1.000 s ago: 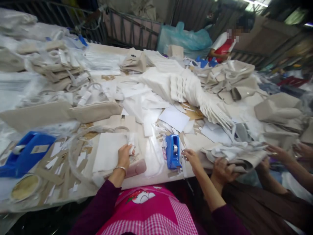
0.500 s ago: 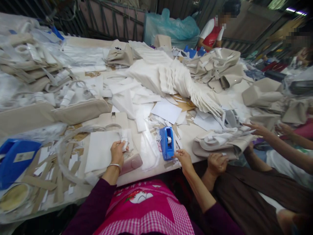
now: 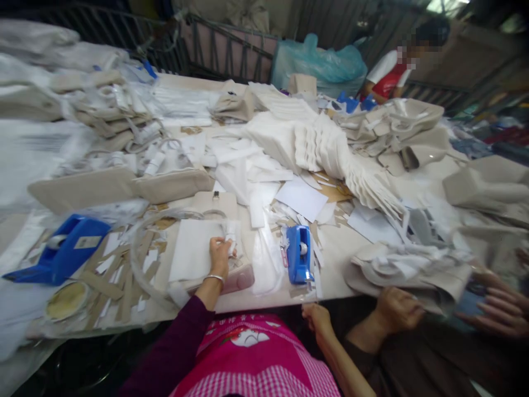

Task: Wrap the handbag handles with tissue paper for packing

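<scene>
My left hand, a bracelet at its wrist, has its fingers closed on a white wrapped piece at the right side of a beige bag. A white sheet lies over the bag, whose flap with a metal clasp points away from me. Just below a blue tape dispenser, my right hand is pinched at the table edge. A clear strip of tape seems to run from the dispenser down to its fingertips. A pinkish-beige rounded part sits at the bag's near side.
Left of the bag are another blue dispenser, a round tin and cardboard strips. Wavy white padding is heaped mid-table. A neighbour's hand touches a beige bag at right.
My right hand has drawn back from the dispenser toward me, past the table edge. My left hand stays at the wrapped piece. The view has swung left.
</scene>
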### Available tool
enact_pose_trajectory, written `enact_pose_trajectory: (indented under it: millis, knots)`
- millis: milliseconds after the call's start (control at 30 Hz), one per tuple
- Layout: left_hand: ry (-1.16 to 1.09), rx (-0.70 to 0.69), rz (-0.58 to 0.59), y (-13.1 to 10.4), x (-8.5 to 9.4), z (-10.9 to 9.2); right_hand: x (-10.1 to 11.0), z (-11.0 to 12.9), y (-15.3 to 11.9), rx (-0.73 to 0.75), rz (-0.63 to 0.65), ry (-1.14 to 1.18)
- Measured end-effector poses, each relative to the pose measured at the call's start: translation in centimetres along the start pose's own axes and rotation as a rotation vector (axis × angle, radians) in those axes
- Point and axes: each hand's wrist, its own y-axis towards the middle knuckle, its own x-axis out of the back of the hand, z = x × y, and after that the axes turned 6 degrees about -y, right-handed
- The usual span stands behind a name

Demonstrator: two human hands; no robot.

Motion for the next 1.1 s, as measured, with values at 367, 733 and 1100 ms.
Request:
enact_pose_trajectory:
  millis: [367,733,1100]
  knots:
    - [0.027,-0.061,0.015,0.3,0.6,1.0,-16.6,22.1,2.3,0.639,0.729,-0.375]
    - [0.212,-0.161,-0.021,0.0,0.8,1.0,-22.4,23.7,4.9,0.651,0.649,-0.953]
    - [0.136,-0.163,-0.035,0.4,0.7,1.5,-21.8,25.1,4.4,0.72,0.558,-1.123]
